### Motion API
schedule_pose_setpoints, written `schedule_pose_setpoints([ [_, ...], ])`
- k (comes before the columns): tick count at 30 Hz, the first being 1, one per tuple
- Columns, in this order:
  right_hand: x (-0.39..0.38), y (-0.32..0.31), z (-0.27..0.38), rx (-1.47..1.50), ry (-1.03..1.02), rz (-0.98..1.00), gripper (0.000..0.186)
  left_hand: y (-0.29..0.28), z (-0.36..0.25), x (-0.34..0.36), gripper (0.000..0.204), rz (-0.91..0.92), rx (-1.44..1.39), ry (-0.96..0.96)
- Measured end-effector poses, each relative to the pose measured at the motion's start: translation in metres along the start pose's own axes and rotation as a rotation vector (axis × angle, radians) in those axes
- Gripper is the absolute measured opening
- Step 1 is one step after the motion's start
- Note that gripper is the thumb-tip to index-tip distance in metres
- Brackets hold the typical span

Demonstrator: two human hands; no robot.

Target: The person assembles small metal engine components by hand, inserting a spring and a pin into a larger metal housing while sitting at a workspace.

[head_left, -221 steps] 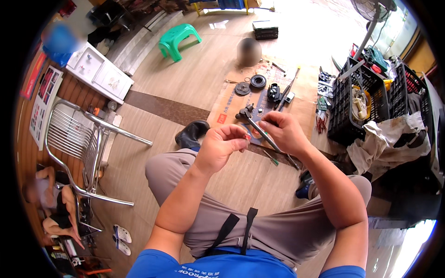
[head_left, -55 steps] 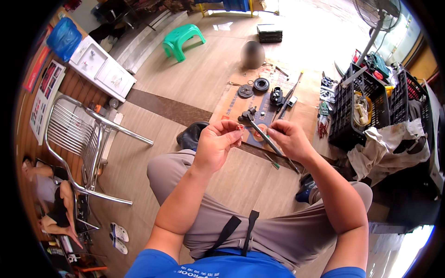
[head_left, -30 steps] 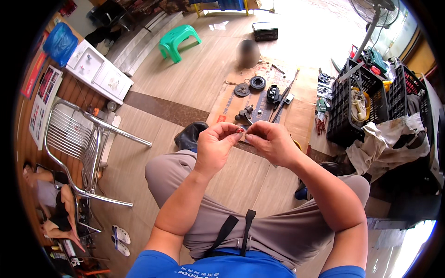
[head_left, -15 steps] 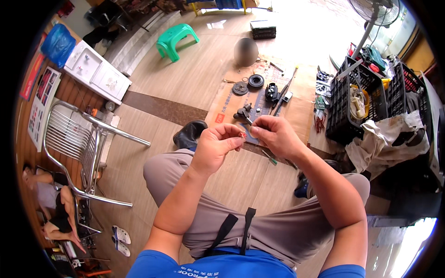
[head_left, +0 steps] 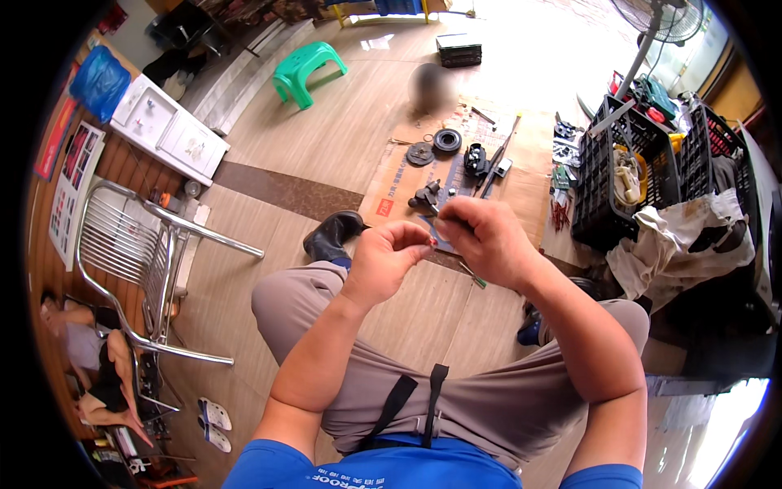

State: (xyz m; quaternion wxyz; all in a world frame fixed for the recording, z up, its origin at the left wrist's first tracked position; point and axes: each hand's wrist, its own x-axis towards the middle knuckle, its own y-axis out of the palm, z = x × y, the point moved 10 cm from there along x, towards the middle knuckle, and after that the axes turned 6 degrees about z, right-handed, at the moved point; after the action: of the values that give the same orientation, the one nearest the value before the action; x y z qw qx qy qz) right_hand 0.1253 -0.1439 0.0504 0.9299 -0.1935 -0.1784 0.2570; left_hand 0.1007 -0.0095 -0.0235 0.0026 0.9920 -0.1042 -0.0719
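Note:
My left hand (head_left: 384, 259) is closed, thumb and forefinger pinching a small red part (head_left: 432, 241) whose shape is too small to make out. Close beside it my right hand (head_left: 493, 244) is curled with its fingertips pressed together; whatever it grips is hidden behind the fingers. Both hands are held above my knees. Beyond them a cardboard sheet (head_left: 533, 155) on the floor carries a dark metal part (head_left: 425, 196), a black ring-shaped part (head_left: 447, 141), a round grey disc (head_left: 420, 153) and a black housing (head_left: 476, 158).
Black plastic crates (head_left: 599, 175) with tools and a draped cloth (head_left: 680, 253) stand at the right, near a fan (head_left: 672, 20). A metal chair (head_left: 122, 244) and a seated person (head_left: 118, 367) are at the left. A green stool (head_left: 308, 69) stands farther off.
My right hand has turned and curled more, moving slightly left toward my left hand and covering its fingertips. The left hand has shifted slightly and still pinches the red part.

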Motion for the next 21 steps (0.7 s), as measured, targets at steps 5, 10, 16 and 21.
schedule_pose_setpoints([
  [5, 0.005, 0.002, -0.039, 0.041, 0.178, 0.053, 0.016, 0.012, -0.002, -0.002, 0.012, 0.165, -0.098, -0.039],
  [10, -0.002, 0.015, -0.054, 0.163, 0.183, 0.053, 0.016, 0.004, 0.002, -0.001, 0.014, 0.177, -0.267, -0.029],
  [16, -0.003, 0.004, -0.029, 0.135, 0.065, 0.017, 0.014, 0.017, 0.009, -0.005, 0.014, 0.194, -0.111, -0.182],
  [21, 0.000, 0.005, -0.030, -0.001, 0.074, 0.042, 0.015, 0.022, 0.013, -0.005, 0.015, 0.239, -0.051, -0.223],
])
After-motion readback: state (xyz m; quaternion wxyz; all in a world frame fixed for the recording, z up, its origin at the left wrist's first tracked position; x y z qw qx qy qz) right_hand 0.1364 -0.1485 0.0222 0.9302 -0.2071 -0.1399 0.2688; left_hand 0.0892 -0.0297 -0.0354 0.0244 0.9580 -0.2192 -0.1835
